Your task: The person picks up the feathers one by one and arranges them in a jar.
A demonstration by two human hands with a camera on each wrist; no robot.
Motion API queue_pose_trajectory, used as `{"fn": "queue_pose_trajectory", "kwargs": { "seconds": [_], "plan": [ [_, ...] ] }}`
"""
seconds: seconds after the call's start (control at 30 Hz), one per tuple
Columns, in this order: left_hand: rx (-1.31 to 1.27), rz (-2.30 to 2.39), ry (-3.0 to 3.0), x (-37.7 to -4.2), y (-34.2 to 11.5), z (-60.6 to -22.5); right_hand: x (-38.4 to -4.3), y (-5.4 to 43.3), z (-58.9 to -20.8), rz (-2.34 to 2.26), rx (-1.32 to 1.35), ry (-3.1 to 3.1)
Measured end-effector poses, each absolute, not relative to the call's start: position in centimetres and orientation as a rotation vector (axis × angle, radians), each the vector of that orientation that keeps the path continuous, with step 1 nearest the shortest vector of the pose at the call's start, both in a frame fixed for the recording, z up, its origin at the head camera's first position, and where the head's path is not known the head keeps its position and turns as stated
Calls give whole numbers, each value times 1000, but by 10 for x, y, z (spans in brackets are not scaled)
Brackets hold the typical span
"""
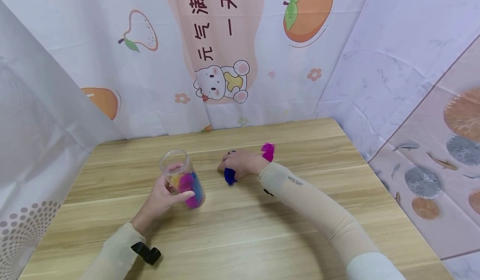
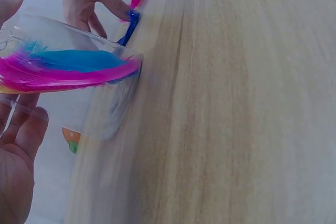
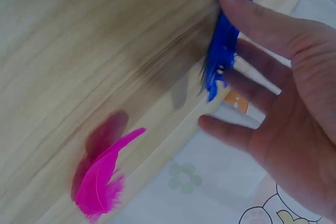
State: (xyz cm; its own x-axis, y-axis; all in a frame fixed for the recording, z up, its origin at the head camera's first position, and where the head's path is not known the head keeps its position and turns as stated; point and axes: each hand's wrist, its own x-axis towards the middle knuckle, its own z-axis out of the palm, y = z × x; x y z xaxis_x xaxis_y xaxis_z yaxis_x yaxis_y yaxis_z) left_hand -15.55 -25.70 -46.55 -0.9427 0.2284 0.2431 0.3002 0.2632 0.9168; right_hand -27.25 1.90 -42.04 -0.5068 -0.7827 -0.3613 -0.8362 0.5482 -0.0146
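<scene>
Down at the right hand (image 1: pixel 241 162): thumb (image 3: pixel 257 19) sits against a deep blue feather (image 3: pixel 224 40), and it looks like a light pinch. Index fingertip is hidden, so can't swear to what it touches.
Other right fingers (image 3: pixel 226 130): fairly straight and fanned out. Little finger is well clear; a couple of others reach behind the feather, contact unclear.
Blue feather tip: I'd keep the pinch soft and narrow, since squashing the vane would probably crumple it, and keep the spare fingers out of its way.
Left hand (image 1: pixel 161 198): fingers curled round a clear plastic cup (image 2: pixel 89 111), thumb on one side, the rest on the other. Proper hold.
Clear cup: tilted, open mouth up toward the far left, base toward the right. Can't tell if the base touches the table (image 1: pixel 243 230).
Inside the cup: a magenta feather (image 2: pixel 68 81), a light blue feather (image 2: pixel 86 60) and something yellow (image 1: pixel 175 181).
Cup tip: snug beats tight imo, thin plastic likely flexes. Hold that lean steady so the contents don't shift.
Loose pink feather (image 3: pixel 100 182): lying on the table, just beyond the right wrist. Easy to sweep away with the sleeve (image 1: pixel 307 198), so I'd lift the arm before moving it sideways.
</scene>
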Motion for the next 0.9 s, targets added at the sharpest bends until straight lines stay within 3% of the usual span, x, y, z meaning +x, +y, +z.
{"fn": "queue_pose_trajectory", "kwargs": {
  "seconds": [0.9],
  "plan": [
    [-481,-1795,-2456,-155,-256,-465,-271,20,-422,182,-1167,2562]
  ]
}}
